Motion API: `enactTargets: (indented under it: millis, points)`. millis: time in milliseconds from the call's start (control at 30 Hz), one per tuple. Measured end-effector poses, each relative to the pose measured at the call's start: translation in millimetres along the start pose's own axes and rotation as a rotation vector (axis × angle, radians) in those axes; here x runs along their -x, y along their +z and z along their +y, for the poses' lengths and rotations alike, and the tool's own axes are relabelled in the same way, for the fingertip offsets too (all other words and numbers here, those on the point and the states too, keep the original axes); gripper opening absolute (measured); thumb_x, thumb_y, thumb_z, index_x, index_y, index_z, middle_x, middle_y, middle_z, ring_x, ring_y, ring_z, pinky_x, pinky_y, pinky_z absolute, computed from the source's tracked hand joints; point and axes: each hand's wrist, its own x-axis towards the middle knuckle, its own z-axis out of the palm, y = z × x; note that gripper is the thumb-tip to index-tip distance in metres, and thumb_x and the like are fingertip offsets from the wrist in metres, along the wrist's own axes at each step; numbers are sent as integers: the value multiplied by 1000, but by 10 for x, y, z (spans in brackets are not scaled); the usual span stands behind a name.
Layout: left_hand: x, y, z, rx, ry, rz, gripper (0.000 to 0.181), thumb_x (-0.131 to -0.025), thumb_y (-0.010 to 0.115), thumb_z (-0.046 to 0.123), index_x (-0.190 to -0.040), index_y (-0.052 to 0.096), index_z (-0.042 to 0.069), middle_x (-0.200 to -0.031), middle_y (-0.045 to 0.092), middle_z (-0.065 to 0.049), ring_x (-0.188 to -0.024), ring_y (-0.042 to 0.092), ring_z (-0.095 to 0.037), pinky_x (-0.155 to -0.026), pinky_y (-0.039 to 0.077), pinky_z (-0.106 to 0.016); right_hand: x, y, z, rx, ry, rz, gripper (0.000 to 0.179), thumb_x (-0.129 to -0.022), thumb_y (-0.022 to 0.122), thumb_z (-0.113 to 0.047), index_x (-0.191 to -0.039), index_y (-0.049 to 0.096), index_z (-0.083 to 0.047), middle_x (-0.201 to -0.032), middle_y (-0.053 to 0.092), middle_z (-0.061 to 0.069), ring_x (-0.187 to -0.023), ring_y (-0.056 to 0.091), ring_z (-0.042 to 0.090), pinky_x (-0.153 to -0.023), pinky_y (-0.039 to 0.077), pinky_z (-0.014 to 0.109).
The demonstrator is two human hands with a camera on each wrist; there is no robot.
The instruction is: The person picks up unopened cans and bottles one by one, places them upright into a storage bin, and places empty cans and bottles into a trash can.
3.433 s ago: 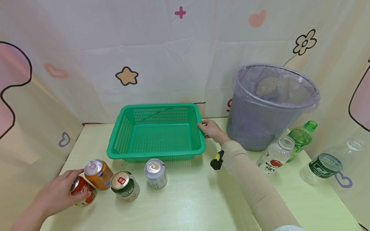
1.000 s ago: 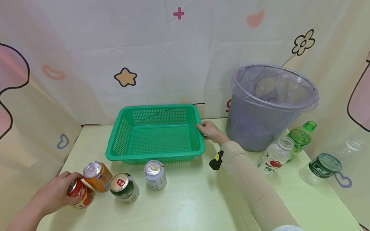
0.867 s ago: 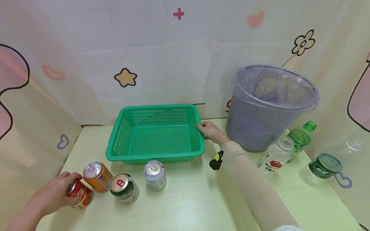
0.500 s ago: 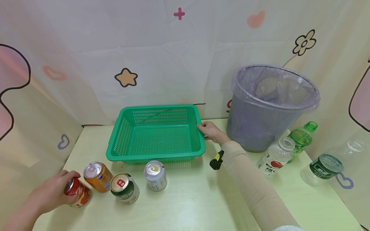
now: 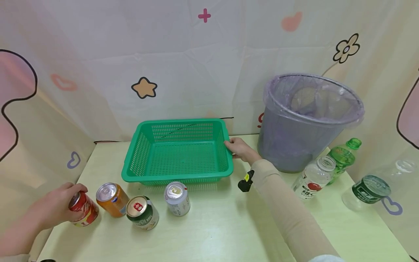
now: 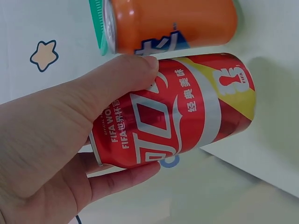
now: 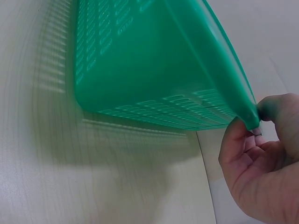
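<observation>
My left hand (image 5: 54,207) grips a red soda can (image 5: 86,211) by its upper part at the table's left side. In the left wrist view the thumb lies on one side of the red can (image 6: 187,105) and fingers on the other; whether its base touches the table I cannot tell. Beside it stands an orange soda can (image 5: 114,203), then a green can with a gold top (image 5: 144,216) and a white can (image 5: 178,200). My right hand (image 5: 240,147) pinches the right rim of a green plastic basket (image 5: 183,178), seen closely in the right wrist view (image 7: 182,60).
A mesh wastebasket (image 5: 288,142) with a purple liner stands at the back right. By it are a clear bottle with a red-fruit label (image 5: 312,180), a green bottle (image 5: 342,158) and a clear bottle with a dark green label (image 5: 370,189). A patterned curtain (image 5: 183,65) hangs behind the table.
Holding the red can, my left hand has moved left and slightly away from me, widening the gap to the orange can. The right hand stays on the basket rim.
</observation>
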Motion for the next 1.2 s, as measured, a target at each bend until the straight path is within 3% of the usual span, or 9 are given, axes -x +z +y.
enactTargets:
  millis: [167,467,800,1200]
  points:
    - [-81,-103,-36,1,12,-12,58,-55,84,17,-104,57,2,-91,56,-14,-71,56,-20,-54,48,-31,-4,16,-12,-18,-5,-7,38,-99,38,-28,-123,46,0,-106,50,9,-92,54,17,-80,50,31]
    - [-201,-258,-41,-5,24,-33,60,-58,84,20,-107,56,0,-96,55,-21,-74,57,-23,-56,50,-36,5,39,-38,-42,-3,-11,40,-99,38,-27,-126,43,2,-116,48,12,-102,53,21,-92,47,39]
    - [-335,-438,-46,-26,53,-28,57,-61,82,20,-107,55,0,-91,54,-16,-71,58,-20,-55,50,-33,5,33,-43,-22,-7,-7,39,-99,38,-28,-124,44,1,-116,49,12,-102,53,21,-90,48,38]
    - [-526,-664,91,-58,72,-34,53,-62,80,17,-106,54,3,-90,53,-11,-70,56,-19,-55,49,-35,-10,16,-4,-16,5,4,38,-99,38,-28,-123,44,1,-115,49,12,-102,54,20,-89,49,37]
